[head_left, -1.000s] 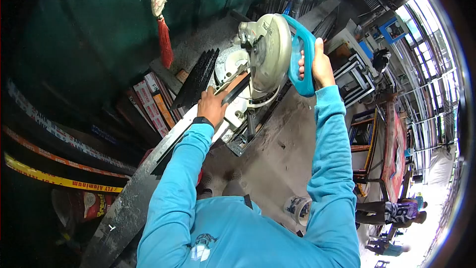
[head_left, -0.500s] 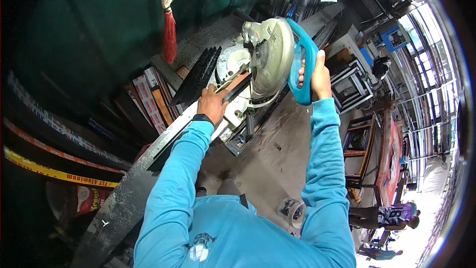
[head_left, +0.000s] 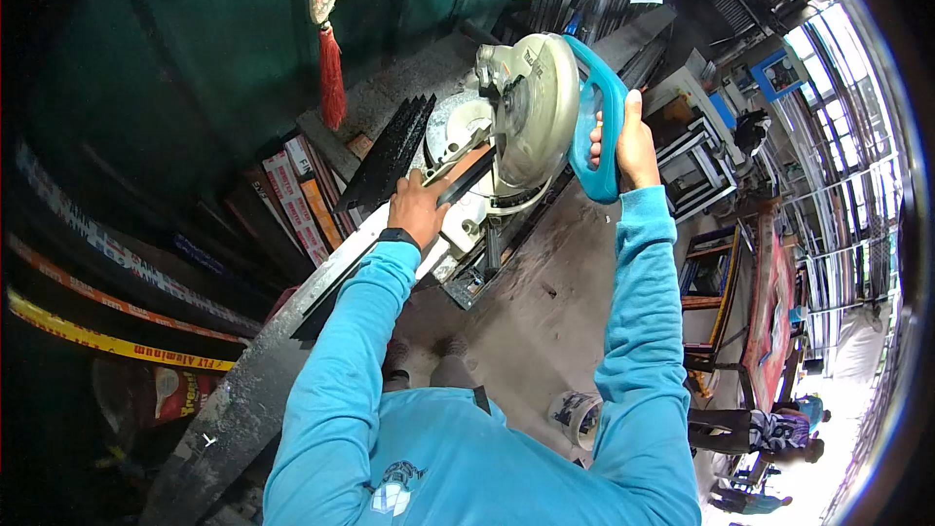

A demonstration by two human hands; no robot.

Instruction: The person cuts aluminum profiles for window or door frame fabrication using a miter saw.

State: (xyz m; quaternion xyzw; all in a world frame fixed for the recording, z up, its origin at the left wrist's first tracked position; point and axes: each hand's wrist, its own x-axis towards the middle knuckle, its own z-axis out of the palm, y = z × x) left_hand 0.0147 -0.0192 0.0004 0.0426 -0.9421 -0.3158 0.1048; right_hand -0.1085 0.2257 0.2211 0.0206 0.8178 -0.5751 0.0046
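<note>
My right hand (head_left: 635, 144) is wrapped round the teal handle (head_left: 604, 102) of a miter saw (head_left: 536, 102). A rounded pale guard covers the saw's blade. My left hand (head_left: 417, 208) presses a dark bar (head_left: 467, 178) against the saw's fence, left of the blade; its fingers are bent over the bar. Several black profiles (head_left: 390, 156) lean just behind the saw, beyond my left hand.
A red tassel (head_left: 332, 78) hangs from above. Boxes (head_left: 297, 200) stand at the left beside a long grey beam (head_left: 229, 399). On the floor is a white bucket (head_left: 575, 417). Two people (head_left: 779, 432) are at the far lower right.
The view has shifted slightly. Both hands keep their places on the saw handle and the bar, and the saw head stands at about the same height.
</note>
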